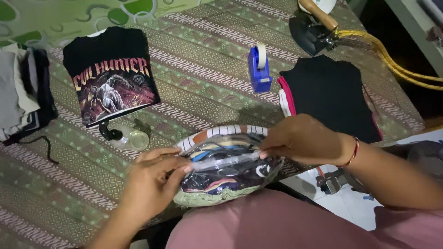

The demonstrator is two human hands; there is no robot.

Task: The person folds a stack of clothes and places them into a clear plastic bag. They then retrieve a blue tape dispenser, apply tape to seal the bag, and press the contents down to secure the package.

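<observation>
A clear plastic bag [226,173] with a folded, multicoloured garment inside rests at the near edge of the patterned cloth-covered table [194,97]. My left hand [154,177] pinches the bag's flap on its left side. My right hand [302,138], with a red thread at the wrist, pinches the same flap on its right side. Both hands hold the flap down across the top of the bag.
A blue tape dispenser [259,69] stands mid-table. A folded black printed T-shirt [110,74] lies at left, above a clear spray bottle [127,137]. A folded black garment stack [330,94] lies at right, an iron [314,27] with a yellow cord behind it, stacked clothes [20,90] at far left.
</observation>
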